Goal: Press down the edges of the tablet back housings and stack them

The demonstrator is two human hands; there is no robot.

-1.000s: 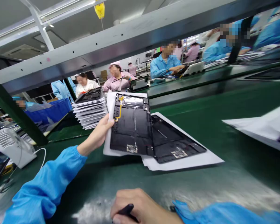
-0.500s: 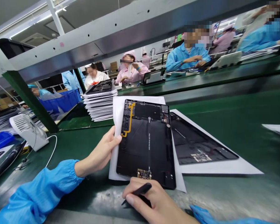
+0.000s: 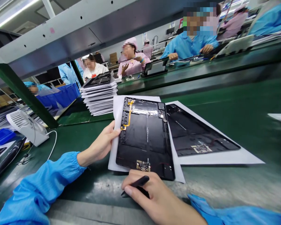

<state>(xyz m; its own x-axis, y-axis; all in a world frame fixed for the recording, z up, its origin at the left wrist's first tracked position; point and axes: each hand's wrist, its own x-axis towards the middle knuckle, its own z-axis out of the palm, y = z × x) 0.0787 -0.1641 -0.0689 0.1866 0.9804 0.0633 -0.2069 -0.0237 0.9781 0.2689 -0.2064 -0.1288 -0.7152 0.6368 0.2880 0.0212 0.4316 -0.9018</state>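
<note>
An opened black tablet housing (image 3: 140, 137), its inner side showing, is tilted up on a white sheet (image 3: 117, 109). An orange flex cable (image 3: 129, 117) runs down its upper left, and a small circuit board (image 3: 143, 165) sits at its lower edge. My left hand (image 3: 103, 142) grips the housing's left edge and the sheet, thumb on top. Just in front of the lower edge, my right hand (image 3: 145, 193) is closed on a slim black pointed tool (image 3: 140, 181), its tip to the left. Whether that hand touches the housing I cannot tell.
A second tablet housing (image 3: 196, 134) lies on white paper to the right. Behind stands a stack of housings and sheets (image 3: 99, 97). A white fan (image 3: 25, 128) with a cable and a blue tray (image 3: 2, 136) are left. A metal beam (image 3: 89, 28) crosses above; co-workers sit beyond.
My view has shifted slightly, so the bench things sit a little higher. The held housing's tilt has changed a little, and light now glints on its upper part. Both hands keep their holds.
</note>
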